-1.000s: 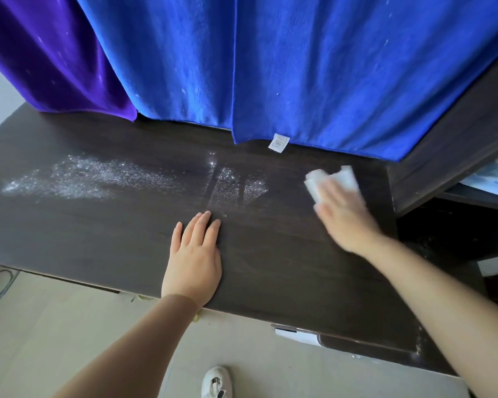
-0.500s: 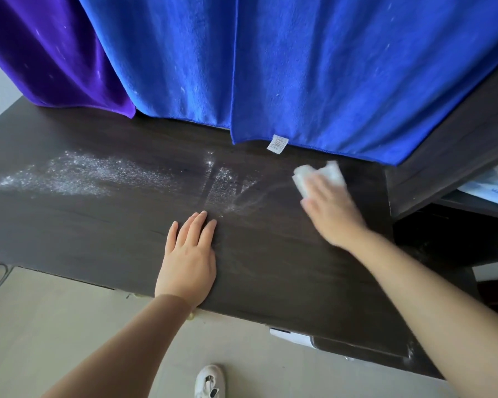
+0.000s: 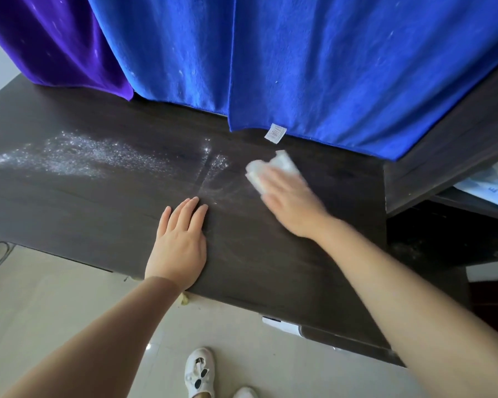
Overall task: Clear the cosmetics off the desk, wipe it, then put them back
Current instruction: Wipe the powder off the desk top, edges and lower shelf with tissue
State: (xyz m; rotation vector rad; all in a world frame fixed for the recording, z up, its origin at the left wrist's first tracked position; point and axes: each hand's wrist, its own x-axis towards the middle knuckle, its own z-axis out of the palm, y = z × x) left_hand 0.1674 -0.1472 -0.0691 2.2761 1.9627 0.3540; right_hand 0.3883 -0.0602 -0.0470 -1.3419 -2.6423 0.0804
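The dark wooden desk (image 3: 270, 268) carries a streak of white powder (image 3: 78, 156) across its left half and a fainter smear near the middle. My right hand (image 3: 291, 202) presses a folded white wipe (image 3: 268, 170) flat on the desk just right of the smear; the hand is blurred by motion. My left hand (image 3: 181, 239) lies palm down with fingers together near the desk's front edge, holding nothing. No cosmetics are in view.
A blue towel (image 3: 299, 67) and a purple cloth (image 3: 49, 38) hang down over the back of the desk. A dark shelf unit (image 3: 449, 168) rises at the right. Below the front edge are a tiled floor and white shoes (image 3: 199, 372).
My right hand has slid the wipe leftward across the desk toward the middle smear, which has thinned. My left hand has stayed flat in place.
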